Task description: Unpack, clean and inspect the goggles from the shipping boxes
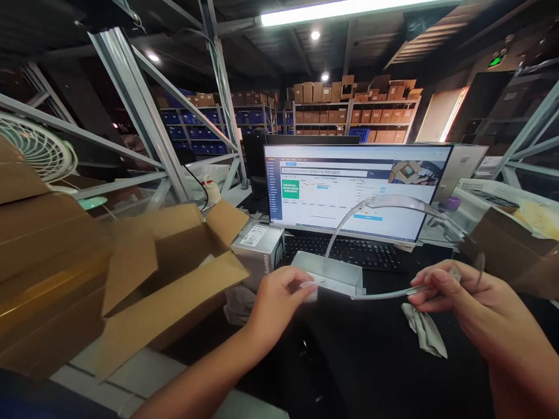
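Note:
My left hand is closed in a pinch on a small whitish, see-through piece; whether it joins the long strip cannot be made out. My right hand has its fingers closed round a bendy clear plastic strip. One length of it runs left toward the tray-like box, and another arcs up in front of the monitor. Behind my left fingers stands a small open silver-grey box. A crumpled grey-white wrapper lies below my right hand on the black desk surface.
An open cardboard box with raised flaps stands at left, beside a larger carton. A grey labelled box sits by the black keyboard. A fan and metal rack posts rise at left.

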A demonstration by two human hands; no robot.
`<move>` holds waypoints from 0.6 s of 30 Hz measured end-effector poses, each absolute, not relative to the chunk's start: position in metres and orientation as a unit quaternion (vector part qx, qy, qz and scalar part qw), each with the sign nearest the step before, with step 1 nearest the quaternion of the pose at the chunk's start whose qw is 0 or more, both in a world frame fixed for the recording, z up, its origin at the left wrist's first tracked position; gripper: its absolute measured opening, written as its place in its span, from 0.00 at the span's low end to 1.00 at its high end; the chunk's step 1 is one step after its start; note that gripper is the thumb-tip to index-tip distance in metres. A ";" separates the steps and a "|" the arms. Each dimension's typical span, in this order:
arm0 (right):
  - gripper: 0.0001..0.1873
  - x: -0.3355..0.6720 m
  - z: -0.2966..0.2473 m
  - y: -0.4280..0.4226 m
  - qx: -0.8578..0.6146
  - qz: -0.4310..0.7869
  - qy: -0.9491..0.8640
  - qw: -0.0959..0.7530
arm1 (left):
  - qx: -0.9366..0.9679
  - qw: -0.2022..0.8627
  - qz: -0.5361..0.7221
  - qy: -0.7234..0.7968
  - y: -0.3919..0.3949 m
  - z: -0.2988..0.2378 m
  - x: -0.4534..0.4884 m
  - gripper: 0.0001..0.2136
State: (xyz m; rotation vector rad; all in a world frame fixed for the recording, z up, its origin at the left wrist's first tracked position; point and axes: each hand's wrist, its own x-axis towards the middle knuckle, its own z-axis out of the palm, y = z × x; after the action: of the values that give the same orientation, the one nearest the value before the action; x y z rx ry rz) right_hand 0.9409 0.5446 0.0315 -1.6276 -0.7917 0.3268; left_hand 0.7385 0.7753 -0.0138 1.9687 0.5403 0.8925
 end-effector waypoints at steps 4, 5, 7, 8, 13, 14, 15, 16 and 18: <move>0.20 0.926 0.030 0.551 -0.690 0.132 -0.366 0.610 | 0.778 0.463 0.341 0.251 0.773 -0.017 0.736 0.04; 0.20 0.924 0.029 0.553 -0.690 0.128 -0.373 0.608 | 0.775 0.469 0.338 0.254 0.773 -0.018 0.736 0.05; 0.21 0.923 0.029 0.555 -0.692 0.125 -0.386 0.597 | 0.769 0.484 0.331 0.255 0.773 -0.019 0.737 0.06; 0.21 0.924 0.028 0.555 -0.694 0.127 -0.393 0.591 | 0.766 0.491 0.328 0.254 0.772 -0.019 0.737 0.07; 0.23 0.928 0.025 0.556 -0.709 0.131 -0.405 0.562 | 0.754 0.510 0.333 0.246 0.772 -0.021 0.736 0.08; 0.23 0.928 0.024 0.556 -0.716 0.128 -0.403 0.556 | 0.753 0.511 0.335 0.244 0.772 -0.021 0.736 0.08; 0.23 0.927 0.023 0.555 -0.723 0.124 -0.400 0.550 | 0.751 0.512 0.340 0.242 0.773 -0.021 0.735 0.08; 0.24 0.927 0.022 0.555 -0.730 0.120 -0.397 0.543 | 0.750 0.512 0.346 0.236 0.774 -0.022 0.735 0.08; 0.24 0.924 0.022 0.554 -0.746 0.109 -0.396 0.524 | 0.752 0.509 0.361 0.213 0.776 -0.021 0.735 0.08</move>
State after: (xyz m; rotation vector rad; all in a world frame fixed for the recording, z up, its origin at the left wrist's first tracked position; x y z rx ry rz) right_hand 0.9244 0.5539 0.0215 -1.7866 -0.9476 0.2605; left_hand 0.7350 0.7763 -0.0212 1.8102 0.5137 0.8687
